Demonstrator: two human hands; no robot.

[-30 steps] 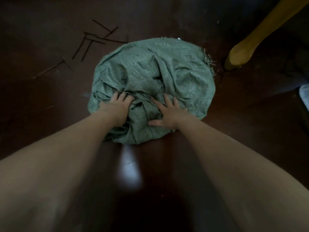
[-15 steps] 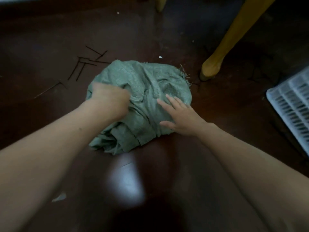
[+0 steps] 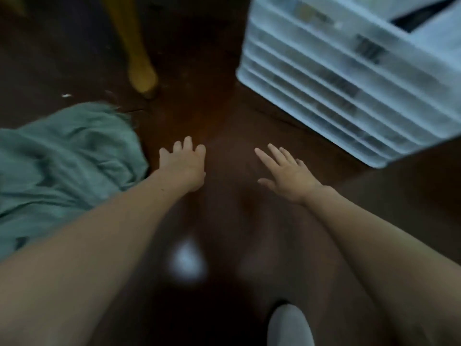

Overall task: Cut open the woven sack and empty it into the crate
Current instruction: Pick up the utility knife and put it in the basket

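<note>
The green woven sack (image 3: pixel 62 161) lies crumpled on the dark floor at the left. A white slatted plastic crate (image 3: pixel 349 71) stands at the upper right. My left hand (image 3: pixel 183 164) hovers just right of the sack, fingers loosely spread, holding nothing. My right hand (image 3: pixel 287 172) is stretched out flat with fingers apart, between the sack and the crate, and it is empty too. The picture is blurred by motion.
A yellow wooden furniture leg (image 3: pixel 139 63) stands on the floor behind the sack. A grey rounded shape (image 3: pixel 289 325), perhaps a foot, shows at the bottom edge. The dark glossy floor (image 3: pixel 224 116) lies between the sack and the crate.
Both hands have come off the sack and moved right. The view has swung right, so the sack now sits at the left and the crate fills the upper right.
</note>
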